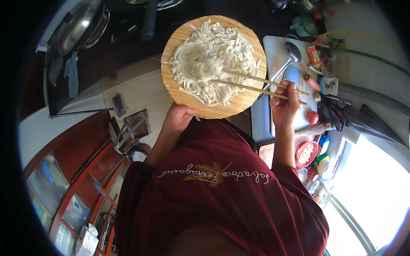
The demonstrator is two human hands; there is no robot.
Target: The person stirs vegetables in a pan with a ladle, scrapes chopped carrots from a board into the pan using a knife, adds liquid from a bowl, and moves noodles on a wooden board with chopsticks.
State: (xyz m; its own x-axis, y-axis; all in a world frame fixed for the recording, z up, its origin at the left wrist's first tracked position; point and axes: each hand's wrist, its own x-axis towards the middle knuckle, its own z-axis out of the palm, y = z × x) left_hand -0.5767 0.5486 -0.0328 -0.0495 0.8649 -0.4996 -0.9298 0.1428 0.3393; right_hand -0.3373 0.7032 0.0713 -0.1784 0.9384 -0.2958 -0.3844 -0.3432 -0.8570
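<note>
My left hand (178, 120) grips the near-left edge of a round wooden board (171, 91), its thumb on top and the other fingers hidden beneath. A loose heap of pale flat noodles (213, 51) covers most of the board. Between the fingers of my right hand (286, 104) is a pair of long wooden chopsticks (252, 88). Their tips reach left into the noodles, and the noodles around them are slightly blurred. The board is held up in front of my body.
On the right counter, a white cutting board (279, 45) carries a ladle (293, 52), a knife (292, 73), a carrot (313, 82) and a red tomato (312, 117). A metal pan lid (77, 27) stands at the far left. A red bowl (306, 154) sits near the bright window.
</note>
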